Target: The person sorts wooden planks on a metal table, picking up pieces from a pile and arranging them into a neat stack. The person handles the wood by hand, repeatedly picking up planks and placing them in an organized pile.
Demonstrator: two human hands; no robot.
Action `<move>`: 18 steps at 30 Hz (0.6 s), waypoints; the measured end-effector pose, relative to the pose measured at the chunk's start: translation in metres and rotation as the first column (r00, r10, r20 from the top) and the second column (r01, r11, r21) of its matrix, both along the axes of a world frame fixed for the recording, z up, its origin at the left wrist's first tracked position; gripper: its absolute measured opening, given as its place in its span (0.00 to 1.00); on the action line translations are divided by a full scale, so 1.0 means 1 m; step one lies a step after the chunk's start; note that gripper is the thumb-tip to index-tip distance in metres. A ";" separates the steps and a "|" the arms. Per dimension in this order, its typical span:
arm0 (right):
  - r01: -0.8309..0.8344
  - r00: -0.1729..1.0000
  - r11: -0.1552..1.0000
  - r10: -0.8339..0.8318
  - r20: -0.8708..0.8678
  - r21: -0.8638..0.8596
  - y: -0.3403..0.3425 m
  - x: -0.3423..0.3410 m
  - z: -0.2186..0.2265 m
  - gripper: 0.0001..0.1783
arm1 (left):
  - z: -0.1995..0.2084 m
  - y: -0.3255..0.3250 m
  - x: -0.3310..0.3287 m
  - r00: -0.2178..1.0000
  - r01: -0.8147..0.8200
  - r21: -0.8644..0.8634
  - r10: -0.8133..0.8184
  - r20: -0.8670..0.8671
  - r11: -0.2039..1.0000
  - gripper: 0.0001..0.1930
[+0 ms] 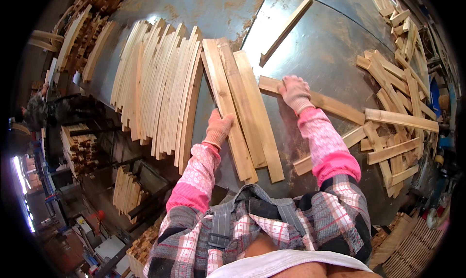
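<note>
My left hand (219, 126), in a pinkish knit glove, grips the left edge of a wooden strip (224, 91). That strip lies at a slant beside two other flat strips (259, 115) in front of me. To the right, my right hand (295, 92), gloved alike, is closed over another wooden strip (335, 107) near its far left end. This strip's other end meets a loose pile. Left of my left hand, a row of wooden strips (160, 84) stands closely side by side on the metal table (204, 16).
A single strip (287, 29) lies at the far middle. A jumbled heap of strips (405, 108) covers the table's right side. More wood is stacked at the far left (80, 45) and below the table's left edge (127, 190). Another person (58, 108) is at the left.
</note>
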State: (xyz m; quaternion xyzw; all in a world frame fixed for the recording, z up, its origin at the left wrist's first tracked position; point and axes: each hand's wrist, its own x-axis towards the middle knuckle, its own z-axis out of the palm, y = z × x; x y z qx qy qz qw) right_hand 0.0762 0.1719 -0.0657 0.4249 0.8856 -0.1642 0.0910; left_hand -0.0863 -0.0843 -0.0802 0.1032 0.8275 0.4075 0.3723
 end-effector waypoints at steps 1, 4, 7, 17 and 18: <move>-0.056 0.996 0.994 0.063 -0.067 0.098 -0.010 0.017 -0.002 0.24 | 0.002 0.001 0.001 1.000 0.014 -0.007 -0.014 0.006 1.000 0.22; -0.170 0.970 0.953 0.207 -0.129 0.250 -0.036 0.052 0.004 0.21 | -0.010 -0.005 -0.010 0.997 0.068 0.001 -0.068 -0.037 0.998 0.23; -0.139 0.990 0.979 0.134 0.046 0.146 -0.043 0.058 0.014 0.23 | -0.036 -0.018 -0.023 0.995 0.090 0.023 -0.089 -0.039 0.996 0.22; 0.058 0.998 0.970 -0.050 0.043 -0.236 -0.207 0.080 0.019 0.58 | -0.021 -0.024 -0.041 0.970 -0.005 0.244 -0.054 0.237 0.970 0.21; 0.136 0.987 0.943 -0.103 0.122 -0.303 -0.215 0.081 0.019 0.61 | -0.017 -0.025 -0.042 0.978 0.003 0.212 -0.047 0.205 0.977 0.21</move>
